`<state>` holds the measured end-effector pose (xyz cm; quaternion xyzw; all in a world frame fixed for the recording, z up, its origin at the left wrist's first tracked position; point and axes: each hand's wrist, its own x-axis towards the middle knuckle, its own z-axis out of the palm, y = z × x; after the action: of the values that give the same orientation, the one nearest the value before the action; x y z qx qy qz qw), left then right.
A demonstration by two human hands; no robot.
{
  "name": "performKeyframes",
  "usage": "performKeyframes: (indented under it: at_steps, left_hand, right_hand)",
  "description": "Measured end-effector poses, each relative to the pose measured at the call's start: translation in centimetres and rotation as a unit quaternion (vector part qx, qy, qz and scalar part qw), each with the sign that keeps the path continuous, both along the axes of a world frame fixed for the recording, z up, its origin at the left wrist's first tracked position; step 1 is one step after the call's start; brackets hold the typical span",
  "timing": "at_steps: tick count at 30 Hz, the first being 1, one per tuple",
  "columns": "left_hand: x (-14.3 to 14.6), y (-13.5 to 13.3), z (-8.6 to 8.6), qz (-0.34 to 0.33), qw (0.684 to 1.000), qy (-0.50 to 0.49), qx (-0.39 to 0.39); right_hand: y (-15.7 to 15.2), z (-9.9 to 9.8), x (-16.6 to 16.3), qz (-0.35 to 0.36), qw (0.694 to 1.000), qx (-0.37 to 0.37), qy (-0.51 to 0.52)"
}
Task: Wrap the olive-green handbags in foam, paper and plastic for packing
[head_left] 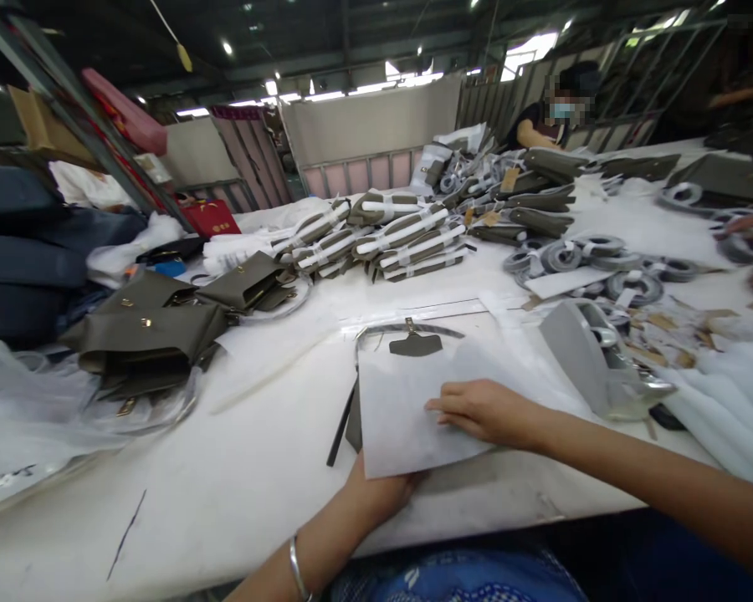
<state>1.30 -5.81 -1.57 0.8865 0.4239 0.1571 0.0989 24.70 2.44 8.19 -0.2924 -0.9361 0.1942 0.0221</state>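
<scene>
A white sheet [407, 418] covers most of an olive-grey handbag [353, 418] in front of me. The bag's dark strap end sticks out at the left. Above the sheet's top edge show a clasp tab [416, 344] with gold hardware and a curved, wrapped handle [376, 330]. My left hand [380, 495] is closed around the near lower edge of the bag, beneath the sheet, which hides its fingertips. My right hand [486, 411] lies on top of the sheet, fingers stretched out to the left.
A grey tape dispenser [593, 359] stands to the right, beside wrapped rings [633, 288] and paper scraps. Open olive bags [144, 343] sit at the left. Wrapped bag pieces [402, 230] are piled at the back. A masked co-worker [543, 125] is across the table.
</scene>
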Motion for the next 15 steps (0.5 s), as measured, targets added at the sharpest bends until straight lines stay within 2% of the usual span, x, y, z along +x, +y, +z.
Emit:
performKeyframes:
  at_steps: [4, 6, 9, 11, 12, 15]
  left_hand:
    - [-0.6, 0.7, 0.5, -0.017, 0.998, -0.059, -0.007]
    - [-0.6, 0.9, 0.7, -0.012, 0.997, -0.076, -0.014]
    - [-0.3, 0.7, 0.6, -0.014, 1.0, -0.023, 0.008]
    - [-0.1, 0.5, 0.3, -0.016, 0.999, 0.027, 0.023]
    - [0.0, 0.4, 0.1, -0.011, 0.999, 0.039, 0.023]
    - [-0.3, 0.6, -0.9, 0.026, 1.0, -0.002, -0.015]
  right_hand:
    - [1.2, -1.9, 1.1, 0.051, 0.994, 0.101, 0.009]
    - [0.7, -3.4, 1.0, 0.019, 0.995, 0.101, -0.001]
    - [-0.2, -5.2, 0.1, -0.087, 0.993, 0.076, -0.026]
    - [-0.2, -5.2, -0.5, -0.137, 0.989, 0.044, -0.047]
    - [0.2, -4.8, -0.7, -0.138, 0.989, 0.02, -0.056]
    - [2.2, -2.6, -0.9, -0.043, 0.994, -0.07, -0.078]
